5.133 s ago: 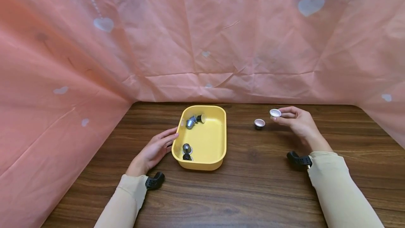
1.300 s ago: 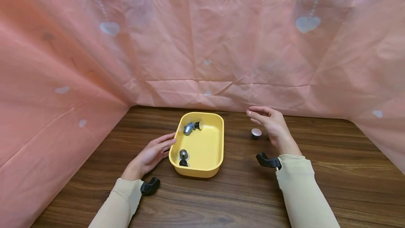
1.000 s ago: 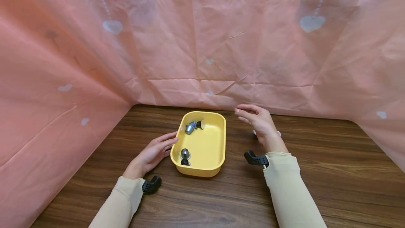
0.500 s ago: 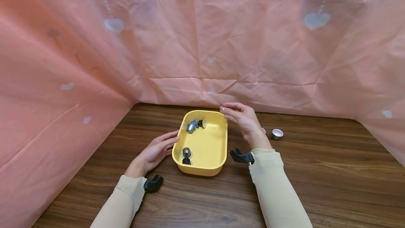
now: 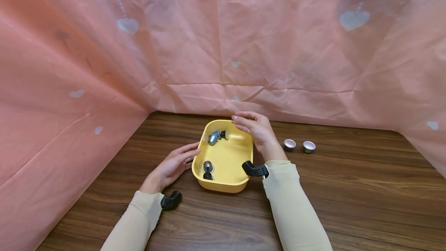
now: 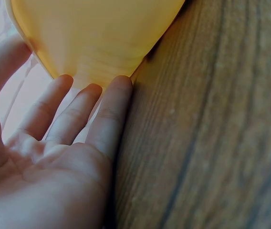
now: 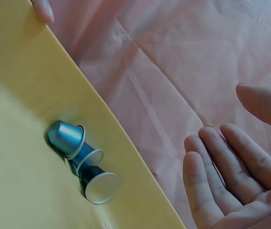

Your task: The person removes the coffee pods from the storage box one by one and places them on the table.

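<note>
In the head view, a yellow bin [image 5: 228, 154] stands on the wooden table. My left hand [image 5: 172, 167] touches its left wall with extended fingertips; the left wrist view shows them against the yellow plastic. My right hand [image 5: 259, 133] hovers over the bin's far right corner, fingers extended and holding nothing. Inside the bin, a silver-blue coffee capsule [image 5: 212, 139], a blue capsule [image 7: 87, 159] and a black capsule with a pale lid [image 7: 102, 187] lie in a row by the far left. Nearer the front left are a grey capsule [image 5: 207, 165] and a black one [image 5: 207, 175].
Two coffee capsules stand lid up on the table right of the bin: a dark one [image 5: 289, 144] and a silver-rimmed one [image 5: 309, 146]. A pink curtain [image 5: 223, 49] with hearts encloses the back and sides. The wooden table [image 5: 348, 189] spreads to the right.
The capsule my right hand pinched earlier now stands on the table beside the other one. That hand has moved left, bare, to above the bin. My left hand stays at the bin's wall.
</note>
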`<state>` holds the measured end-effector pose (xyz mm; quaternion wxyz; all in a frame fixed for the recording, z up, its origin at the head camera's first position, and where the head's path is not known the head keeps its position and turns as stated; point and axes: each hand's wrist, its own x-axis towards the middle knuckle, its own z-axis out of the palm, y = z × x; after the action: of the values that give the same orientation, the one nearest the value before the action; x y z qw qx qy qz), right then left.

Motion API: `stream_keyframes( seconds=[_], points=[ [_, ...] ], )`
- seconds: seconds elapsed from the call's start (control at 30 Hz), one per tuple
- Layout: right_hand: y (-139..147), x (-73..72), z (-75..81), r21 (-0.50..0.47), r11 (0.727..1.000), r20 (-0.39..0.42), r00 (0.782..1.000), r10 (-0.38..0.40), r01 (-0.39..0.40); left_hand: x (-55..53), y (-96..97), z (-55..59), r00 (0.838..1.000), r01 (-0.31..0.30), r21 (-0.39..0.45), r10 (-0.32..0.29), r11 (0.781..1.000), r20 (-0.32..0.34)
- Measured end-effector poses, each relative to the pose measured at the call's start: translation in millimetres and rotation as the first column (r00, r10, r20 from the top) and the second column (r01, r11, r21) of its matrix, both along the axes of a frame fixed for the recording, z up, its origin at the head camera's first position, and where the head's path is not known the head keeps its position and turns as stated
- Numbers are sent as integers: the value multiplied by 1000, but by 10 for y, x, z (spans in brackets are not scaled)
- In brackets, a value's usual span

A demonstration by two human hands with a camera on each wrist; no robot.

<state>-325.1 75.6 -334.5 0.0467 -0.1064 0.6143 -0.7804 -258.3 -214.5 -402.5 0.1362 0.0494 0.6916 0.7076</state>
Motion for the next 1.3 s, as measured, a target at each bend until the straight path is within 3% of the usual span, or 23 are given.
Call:
stream_keyframes(
  seconds=[0.63,0.87,1.1,1.3],
  points=[
    [-211,-23,-46,69,998,18,1000,-8,7,0,97,-38,1000,-7,15,7,1000,23],
    [-272,9,-85,200,980,10,1000,-18,16,-9,156,-54,1000,1,16,-2,1000,23],
    [-303,-12,-99,395,918,-36,999,-17,30,-21,180,-18,1000,-10,18,10,1000,28],
    [-329,-10,-144,587,809,-106,990,96,-16,-37,204,-23,1000,-8,20,8,1000,25]
  ],
)
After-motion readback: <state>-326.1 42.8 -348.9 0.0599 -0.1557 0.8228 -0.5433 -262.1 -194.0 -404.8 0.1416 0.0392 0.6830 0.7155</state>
